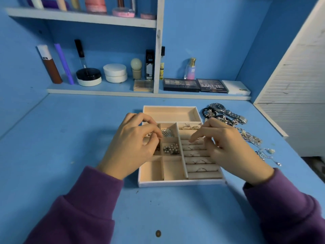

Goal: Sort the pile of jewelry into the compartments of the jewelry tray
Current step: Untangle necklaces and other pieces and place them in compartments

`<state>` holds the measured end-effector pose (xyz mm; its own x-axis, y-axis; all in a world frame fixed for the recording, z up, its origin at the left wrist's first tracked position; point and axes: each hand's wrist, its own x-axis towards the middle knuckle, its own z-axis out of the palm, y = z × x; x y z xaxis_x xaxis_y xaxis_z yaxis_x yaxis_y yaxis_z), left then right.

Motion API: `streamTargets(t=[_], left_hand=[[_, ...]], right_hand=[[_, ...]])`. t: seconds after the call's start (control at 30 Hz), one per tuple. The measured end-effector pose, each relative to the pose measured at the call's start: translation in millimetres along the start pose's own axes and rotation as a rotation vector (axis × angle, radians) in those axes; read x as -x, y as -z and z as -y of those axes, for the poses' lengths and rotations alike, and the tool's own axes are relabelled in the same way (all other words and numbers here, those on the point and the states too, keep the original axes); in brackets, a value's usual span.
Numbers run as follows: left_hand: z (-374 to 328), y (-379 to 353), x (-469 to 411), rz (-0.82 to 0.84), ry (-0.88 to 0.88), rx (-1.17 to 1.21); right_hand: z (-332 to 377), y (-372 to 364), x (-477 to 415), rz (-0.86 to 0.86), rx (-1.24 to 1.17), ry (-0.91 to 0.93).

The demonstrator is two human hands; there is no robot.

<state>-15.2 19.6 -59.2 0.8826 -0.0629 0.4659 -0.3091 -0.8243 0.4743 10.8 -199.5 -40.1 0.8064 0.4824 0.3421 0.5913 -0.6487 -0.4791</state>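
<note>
Table [70,138] left of tray [175,183] bare, free passage. Near edge open too. Right side blocked: jewelry pile [246,134] just beside tray. Both hands [133,145] over tray's middle; long compartment [168,113] at far edge uncovered.

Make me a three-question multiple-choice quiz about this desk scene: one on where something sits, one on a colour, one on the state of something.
1. Where does the unsorted jewelry pile lie relative to the jewelry tray?
A. To its right
B. To its left
C. In front of it

2. What colour are the person's sleeves?
A. Green
B. Purple
C. White

3. What is the state of the long compartment at the tray's far end?
A. Full of rings
B. Covered by a lid
C. Empty

Answers: 1 A, the wristwatch and chains lie on the desk right of the tray. 2 B, both cuffs show purple. 3 C, only its bare beige floor shows.
</note>
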Motion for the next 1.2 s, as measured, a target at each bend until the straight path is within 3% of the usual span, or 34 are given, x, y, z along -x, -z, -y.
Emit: streamTargets(t=[0.17,0.37,0.63,1.0,1.1,1.2], left_hand=[[-35,-10,-2,0.003,-0.059,0.042],[-85,-40,-9,0.076,-0.164,0.058],[-123,-86,-17,0.202,-0.288,0.089],[-132,-102,-25,0.164,-0.283,0.077],[-129,-101,-28,0.161,-0.261,0.065],[-127,-98,-29,0.178,-0.254,0.045]], right_hand=[[-30,40,33,-0.081,0.006,-0.095],[-64,73,73,0.013,0.073,-0.243],[-73,87,99,0.128,0.106,-0.301],[-78,79,95,0.200,0.117,-0.385],[-76,80,92,0.152,0.086,-0.383],[-74,88,87,-0.020,-0.007,-0.339]])
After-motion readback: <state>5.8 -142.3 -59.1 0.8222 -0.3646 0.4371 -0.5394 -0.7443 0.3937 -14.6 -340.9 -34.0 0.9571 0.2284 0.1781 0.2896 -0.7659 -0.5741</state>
